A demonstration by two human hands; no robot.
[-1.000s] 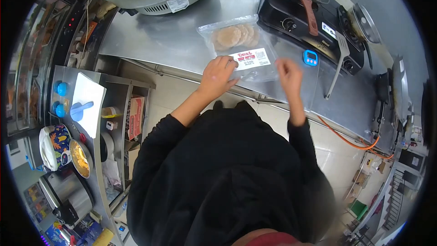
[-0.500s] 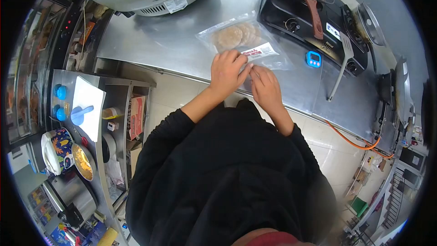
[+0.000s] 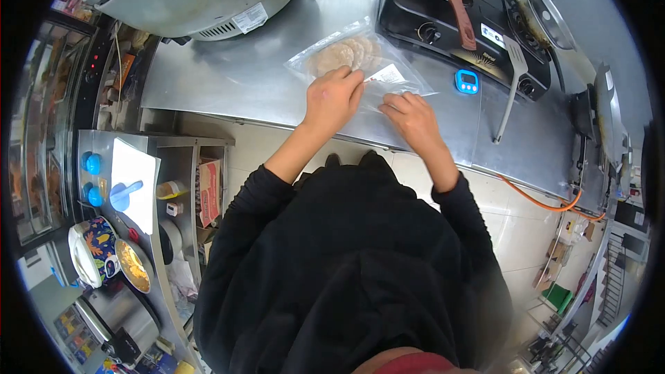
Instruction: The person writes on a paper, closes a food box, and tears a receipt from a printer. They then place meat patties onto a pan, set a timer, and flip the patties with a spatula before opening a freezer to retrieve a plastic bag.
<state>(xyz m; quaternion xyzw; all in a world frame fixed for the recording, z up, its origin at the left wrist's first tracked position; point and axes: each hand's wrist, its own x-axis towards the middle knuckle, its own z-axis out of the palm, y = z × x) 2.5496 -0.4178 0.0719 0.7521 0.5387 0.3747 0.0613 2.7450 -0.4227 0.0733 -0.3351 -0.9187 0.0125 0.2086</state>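
A clear plastic bag (image 3: 388,52) of flat, round, pale brown discs (image 3: 336,57) lies on the steel counter before me. A white label (image 3: 389,75) shows on its near part. My left hand (image 3: 332,99) is closed on the bag beside the label, its fingers curled over the plastic. To the right, my right hand (image 3: 413,118) pinches the near edge of the bag, with a gap between the two hands. Its fingertips are partly hidden by the folded plastic.
A gas stove (image 3: 443,45) carries a pan with a brown handle (image 3: 458,17). Near it are a blue timer (image 3: 467,82) and a slotted turner (image 3: 514,76). A large grey appliance (image 3: 208,0) stands back left. An orange hose (image 3: 533,201) hangs off the counter's right front.
My hands, close together half a second ago, have moved apart, the left one further left. The near part of the bag is now lifted and folded over the label. The view has shifted slightly.
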